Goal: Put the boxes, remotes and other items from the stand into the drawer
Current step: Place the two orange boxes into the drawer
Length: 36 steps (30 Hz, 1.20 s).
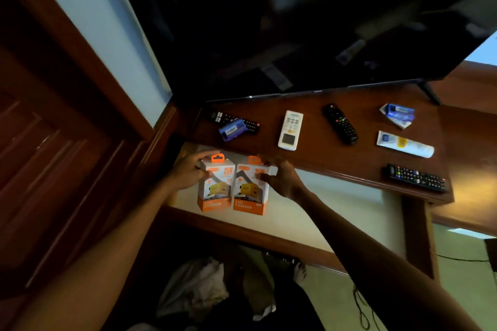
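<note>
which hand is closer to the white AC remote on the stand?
Right. The right hand, on the right charger box in the drawer, sits just below the white AC remote. The left hand, on the left charger box, is farther to its left.

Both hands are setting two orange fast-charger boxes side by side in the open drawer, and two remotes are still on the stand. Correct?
Not quite: the head view shows four remotes on the stand, three black and one white remote. The left hand and right hand do hold the charger boxes side by side in the drawer.
</note>
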### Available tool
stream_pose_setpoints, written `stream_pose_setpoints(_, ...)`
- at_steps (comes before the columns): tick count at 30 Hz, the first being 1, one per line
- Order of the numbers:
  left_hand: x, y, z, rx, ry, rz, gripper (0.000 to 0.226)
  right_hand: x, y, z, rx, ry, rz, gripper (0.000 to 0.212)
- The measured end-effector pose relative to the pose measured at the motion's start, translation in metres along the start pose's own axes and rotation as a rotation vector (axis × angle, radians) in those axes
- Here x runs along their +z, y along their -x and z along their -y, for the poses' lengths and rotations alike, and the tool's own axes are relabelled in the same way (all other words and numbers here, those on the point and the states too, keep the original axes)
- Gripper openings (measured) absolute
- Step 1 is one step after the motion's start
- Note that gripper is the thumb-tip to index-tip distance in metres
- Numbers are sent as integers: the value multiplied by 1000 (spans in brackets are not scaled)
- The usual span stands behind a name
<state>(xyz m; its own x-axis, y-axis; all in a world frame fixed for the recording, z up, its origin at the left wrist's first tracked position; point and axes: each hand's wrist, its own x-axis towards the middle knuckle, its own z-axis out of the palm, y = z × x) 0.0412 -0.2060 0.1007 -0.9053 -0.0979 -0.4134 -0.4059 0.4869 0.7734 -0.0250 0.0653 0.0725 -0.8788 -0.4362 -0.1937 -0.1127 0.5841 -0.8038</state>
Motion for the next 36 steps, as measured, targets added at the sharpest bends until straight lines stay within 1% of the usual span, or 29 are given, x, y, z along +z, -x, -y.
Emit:
stream_pose_setpoints(4, 3, -17, 23, -36, -96, 85, 63, 33, 0, -14, 52, 27, -2, 50)
stream_pose_setpoints(7, 3, -39, 40, -72, -106, 135, 64, 59, -9, -31, 93, 8, -12, 50)
stream_pose_setpoints(8, 5, -41, 39, -67, -134, 183, 65, 58, -5, -31, 101, 34, -18, 50)
stream_pose_setpoints(10, 2, -71, 67, -97, -173, 254, 68, 87, -28, -49, 159, 9, -16, 51)
stream_pose_setpoints(11, 3, -73, 65, -100, -186, 275, 67, 87, -26, -47, 166, -10, -25, 52)
stream_pose_setpoints(14, 4, -88, 74, -89, -276, 305, 58, 99, -33, -49, 197, -22, -36, 51)
stream_pose_setpoints(18, 10, -93, 87, -105, -396, 345, 60, 115, -38, -49, 214, -15, 14, 49)
stream_pose_setpoints(20, 12, -88, 94, -88, -431, 325, 58, 123, -35, -47, 207, 0, 65, 50)
stream_pose_setpoints(22, 13, -83, 101, -82, -467, 299, 63, 130, -31, -45, 190, 14, 115, 54)
stream_pose_setpoints(24, 12, -77, 103, -52, -544, 258, 69, 135, -28, -43, 165, 21, 150, 62)
stream_pose_setpoints(26, 11, -72, 104, -7, -631, 210, 67, 137, -31, -40, 147, 50, 178, 69)
stream_pose_setpoints(28, 10, -68, 107, 55, -705, 164, 66, 141, -35, -36, 146, 69, 185, 71)
stream_pose_setpoints(31, 6, -66, 118, 130, -876, 105, 63, 154, -39, -29, 167, 33, 172, 71)
stream_pose_setpoints(36, 4, -61, 121, 136, -926, 93, 65, 172, -41, -21, 189, 12, 157, 76)
